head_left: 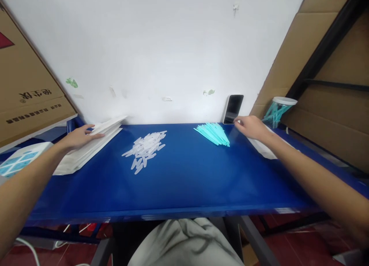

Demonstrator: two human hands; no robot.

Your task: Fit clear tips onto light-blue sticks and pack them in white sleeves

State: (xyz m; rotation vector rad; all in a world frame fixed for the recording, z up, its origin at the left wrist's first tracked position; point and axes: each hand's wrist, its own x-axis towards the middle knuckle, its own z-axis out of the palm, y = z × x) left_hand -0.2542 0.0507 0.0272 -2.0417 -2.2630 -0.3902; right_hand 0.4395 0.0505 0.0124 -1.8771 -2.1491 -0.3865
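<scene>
My left hand (78, 137) reaches over a stack of white paper bags (93, 146) at the left. Its thumb and fingers are apart, resting on the upper bags. My right hand (251, 127) is at the back right, just beside a dark smartphone (233, 109) that leans upright on the wall. Its fingers are loosely bent with a small gap, and I see nothing between them. Beneath my right forearm lies a white sheet or bag (263, 148), partly covered. Between my hands lie a loose pile of small translucent white strips (147, 146) and a fanned bundle of turquoise sticks (213, 134).
All this rests on a blue table (178, 181) against a white wall. A clear jar (278, 111) with a white lid holds turquoise sticks at the right. At the left edge stand a cardboard box (31, 77) and a blue-and-white item (24, 158).
</scene>
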